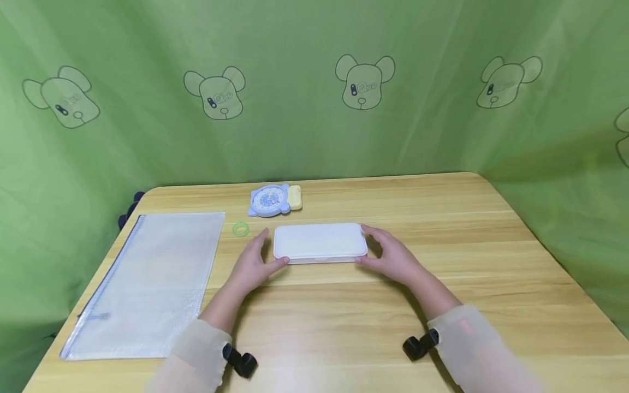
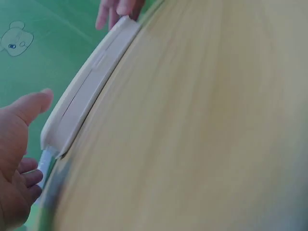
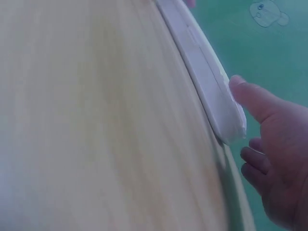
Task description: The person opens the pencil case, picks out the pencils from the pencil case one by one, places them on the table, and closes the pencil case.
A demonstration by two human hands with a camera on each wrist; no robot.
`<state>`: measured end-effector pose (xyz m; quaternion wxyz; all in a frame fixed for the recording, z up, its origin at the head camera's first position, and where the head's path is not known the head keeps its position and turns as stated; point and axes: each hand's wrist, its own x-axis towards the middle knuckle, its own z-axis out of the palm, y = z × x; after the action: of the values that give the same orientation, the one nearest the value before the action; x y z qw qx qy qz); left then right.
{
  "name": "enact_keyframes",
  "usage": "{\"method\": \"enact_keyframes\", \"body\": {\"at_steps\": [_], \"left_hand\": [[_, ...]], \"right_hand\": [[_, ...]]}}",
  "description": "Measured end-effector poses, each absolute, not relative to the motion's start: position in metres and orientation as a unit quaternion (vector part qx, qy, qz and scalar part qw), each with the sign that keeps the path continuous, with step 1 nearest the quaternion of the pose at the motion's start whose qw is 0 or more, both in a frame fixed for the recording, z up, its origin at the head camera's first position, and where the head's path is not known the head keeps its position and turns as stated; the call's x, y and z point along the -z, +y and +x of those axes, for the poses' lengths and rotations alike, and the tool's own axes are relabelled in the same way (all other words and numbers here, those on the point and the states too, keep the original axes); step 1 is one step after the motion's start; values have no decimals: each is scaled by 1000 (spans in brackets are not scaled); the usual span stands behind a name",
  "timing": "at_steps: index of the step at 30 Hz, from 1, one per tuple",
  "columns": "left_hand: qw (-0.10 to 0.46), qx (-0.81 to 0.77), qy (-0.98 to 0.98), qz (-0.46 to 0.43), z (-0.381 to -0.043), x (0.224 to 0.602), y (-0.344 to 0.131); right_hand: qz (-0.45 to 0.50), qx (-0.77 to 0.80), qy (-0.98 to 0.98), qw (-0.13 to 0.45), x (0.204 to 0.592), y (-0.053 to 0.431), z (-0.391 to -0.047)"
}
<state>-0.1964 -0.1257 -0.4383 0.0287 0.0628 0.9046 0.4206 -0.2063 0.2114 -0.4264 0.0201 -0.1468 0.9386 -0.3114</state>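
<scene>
A flat white lidded plastic case, shaped like a pencil box, lies closed on the wooden table, its long side with a small catch facing me. At its left end is my left hand, thumb tip by the front corner and fingers spread a little off the end. My right hand frames the right end, thumb at the front corner and index finger at the back one. In the right wrist view the thumb overlaps the lid's edge, while the other fingers stand apart from the case.
A translucent zip pouch lies flat at the left. Behind the case are a blue clock-faced toy with a pale yellow block against it, and a green ring. Green curtain hangs along the table's back and sides.
</scene>
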Motion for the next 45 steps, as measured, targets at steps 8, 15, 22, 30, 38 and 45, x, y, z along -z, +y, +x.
{"method": "enact_keyframes", "body": {"at_steps": [8,15,22,30,38,45], "left_hand": [[15,-471,881,48,-193,447,-117],[4,-474,880,31,-192,447,-115],[6,-464,885,25,-193,450,-114],[4,-457,889,21,-194,451,-115],[2,-452,892,15,-195,450,-113],[1,-452,892,19,-195,451,-115]], "right_hand": [[-128,372,919,29,436,207,-206],[-113,378,918,21,441,208,-208],[-103,376,921,24,444,210,-208],[-100,375,921,18,444,211,-209],[-95,404,910,-12,439,210,-211],[-65,455,885,-75,436,202,-213]]}}
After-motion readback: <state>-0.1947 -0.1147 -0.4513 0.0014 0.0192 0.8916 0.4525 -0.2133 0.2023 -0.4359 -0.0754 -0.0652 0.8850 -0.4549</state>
